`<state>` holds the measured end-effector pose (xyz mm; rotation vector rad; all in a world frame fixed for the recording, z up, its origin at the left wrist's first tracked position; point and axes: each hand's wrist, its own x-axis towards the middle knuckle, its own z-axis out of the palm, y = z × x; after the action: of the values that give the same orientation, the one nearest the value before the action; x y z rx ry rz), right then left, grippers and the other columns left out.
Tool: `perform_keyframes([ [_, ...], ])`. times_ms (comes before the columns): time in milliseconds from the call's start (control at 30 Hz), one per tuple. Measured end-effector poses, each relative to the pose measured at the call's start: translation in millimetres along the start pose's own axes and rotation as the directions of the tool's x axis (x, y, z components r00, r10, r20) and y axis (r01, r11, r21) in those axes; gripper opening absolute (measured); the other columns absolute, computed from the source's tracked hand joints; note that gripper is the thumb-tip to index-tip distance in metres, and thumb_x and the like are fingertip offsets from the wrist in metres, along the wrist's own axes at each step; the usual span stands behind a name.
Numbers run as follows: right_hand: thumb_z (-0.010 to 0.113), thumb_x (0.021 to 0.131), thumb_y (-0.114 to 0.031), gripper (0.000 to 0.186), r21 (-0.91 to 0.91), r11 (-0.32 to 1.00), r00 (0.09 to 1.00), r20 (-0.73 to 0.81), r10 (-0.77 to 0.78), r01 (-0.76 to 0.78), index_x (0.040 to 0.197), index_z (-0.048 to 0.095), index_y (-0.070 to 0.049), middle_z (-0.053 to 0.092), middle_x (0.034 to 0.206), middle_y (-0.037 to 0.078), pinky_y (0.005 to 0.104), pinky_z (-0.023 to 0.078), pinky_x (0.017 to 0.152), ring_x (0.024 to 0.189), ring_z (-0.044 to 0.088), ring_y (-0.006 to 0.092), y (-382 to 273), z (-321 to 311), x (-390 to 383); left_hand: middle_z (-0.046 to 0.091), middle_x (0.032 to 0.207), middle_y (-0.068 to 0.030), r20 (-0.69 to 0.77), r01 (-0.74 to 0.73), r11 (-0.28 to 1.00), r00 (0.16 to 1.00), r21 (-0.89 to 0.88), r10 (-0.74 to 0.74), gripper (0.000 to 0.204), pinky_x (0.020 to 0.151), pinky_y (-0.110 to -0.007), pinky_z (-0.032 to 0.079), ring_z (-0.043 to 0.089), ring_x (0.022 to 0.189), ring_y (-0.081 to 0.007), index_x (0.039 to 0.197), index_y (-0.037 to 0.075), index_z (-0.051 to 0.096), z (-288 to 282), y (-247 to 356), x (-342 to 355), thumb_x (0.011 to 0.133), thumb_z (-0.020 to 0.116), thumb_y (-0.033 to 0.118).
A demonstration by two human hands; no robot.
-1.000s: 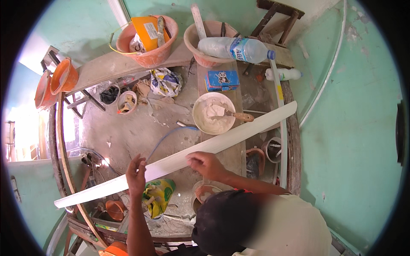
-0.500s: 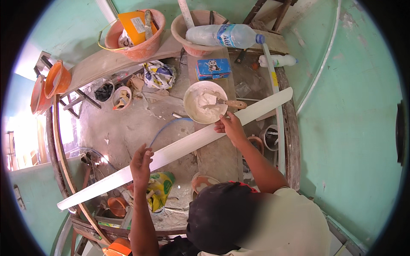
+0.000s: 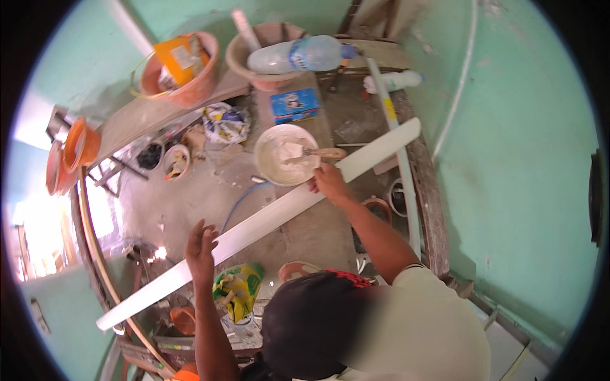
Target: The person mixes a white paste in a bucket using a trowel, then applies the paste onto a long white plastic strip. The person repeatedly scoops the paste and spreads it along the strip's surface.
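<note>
A long white strip (image 3: 264, 219) with a rounded far-right end lies diagonally across the work area. My right hand (image 3: 332, 182) is over its far edge with bent fingers curled around it, just below the bowl. My left hand (image 3: 201, 251) is beside the strip farther left, its fingers apart and holding nothing; whether it touches the strip I cannot tell. A white bowl (image 3: 262, 166) of pale, thick paste stands beyond the strip. In it lies a putty knife (image 3: 327, 153) with a wooden handle, its blade covered in paste.
Behind the bowl are a blue box (image 3: 294, 106) and a tub (image 3: 238, 57) with a large plastic bottle (image 3: 302, 54) across it. An orange bucket (image 3: 202, 89) stands left of these. A long metal bar (image 3: 394, 133) runs along the right. Nearby lies a yellow-green bag (image 3: 238, 289).
The whole view has shifted, so the surroundings appear farther left. My left hand's fingers have spread slightly. My right hand remains at the strip near the bowl.
</note>
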<state>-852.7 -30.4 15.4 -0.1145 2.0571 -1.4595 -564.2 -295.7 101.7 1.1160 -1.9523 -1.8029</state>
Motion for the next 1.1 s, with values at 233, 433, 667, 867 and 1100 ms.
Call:
perform_keyframes([
  [233, 0.045, 0.103, -0.013, 0.029, -0.029, 0.998, 0.996, -0.07, 0.062, -0.064, 0.105, 0.067, 0.006, 0.069, 0.074, 0.009, 0.0321, 0.057, 0.056, 0.063, 0.069, 0.0162, -28, -15, -32, 0.071, 0.125, -0.0116, -0.002, 0.033, 0.999, 0.999, -0.019, -0.033, 0.044, 0.088, -0.031, 0.057, 0.07, 0.106, -0.0184, 0.147, 0.002, 0.055, -9, -12, -2, 0.108, 0.061, 0.022],
  [433, 0.043, 0.103, -0.016, 0.031, 0.094, 0.995, 0.994, -0.109, 0.033, -0.023, 0.108, 0.069, 0.002, 0.068, 0.073, 0.008, 0.0299, 0.051, 0.054, 0.06, 0.063, 0.0137, -18, -100, -68, 0.071, 0.122, -0.0126, 0.066, 0.018, 0.999, 0.998, 0.031, -0.02, 0.045, 0.087, -0.032, 0.058, 0.07, 0.105, -0.0185, 0.146, 0.001, 0.055, -7, -12, 5, 0.107, 0.062, 0.023],
  [667, 0.048, 0.1, -0.013, 0.026, 0.307, 0.951, 0.757, -0.63, 0.172, 0.04, 0.105, 0.069, 0.002, 0.07, 0.079, 0.01, 0.0269, 0.051, 0.054, 0.061, 0.064, 0.014, 45, -239, -150, 0.071, 0.124, -0.012, 0.123, 0.043, 0.999, 0.991, 0.033, -0.047, 0.046, 0.089, -0.033, 0.058, 0.07, 0.108, -0.0203, 0.148, 0.002, 0.054, 2, -34, 15, 0.107, 0.061, 0.022],
  [867, 0.046, 0.097, -0.009, 0.026, 0.308, 0.946, 0.541, -0.781, 0.312, -0.101, 0.102, 0.068, 0.004, 0.069, 0.079, 0.011, 0.0265, 0.053, 0.054, 0.062, 0.066, 0.0181, 182, -343, -158, 0.071, 0.123, -0.0103, 0.118, 0.077, 0.993, 0.989, 0.095, -0.088, 0.045, 0.087, -0.033, 0.058, 0.07, 0.107, -0.0189, 0.148, 0.004, 0.054, 24, -25, 9, 0.108, 0.06, 0.025],
  [1100, 0.059, 0.103, -0.042, 0.046, -0.774, 0.188, 0.759, -0.632, -0.156, -0.605, 0.109, 0.072, 0.002, 0.074, 0.105, 0.026, 0.0507, 0.056, 0.087, 0.099, 0.073, 0.0389, 311, -405, -202, 0.071, 0.122, -0.0115, 0.185, 0.102, 0.995, 0.978, 0.006, -0.101, 0.047, 0.086, -0.033, 0.058, 0.071, 0.105, -0.0205, 0.147, 0.003, 0.055, 32, -48, 30, 0.105, 0.064, 0.022],
])
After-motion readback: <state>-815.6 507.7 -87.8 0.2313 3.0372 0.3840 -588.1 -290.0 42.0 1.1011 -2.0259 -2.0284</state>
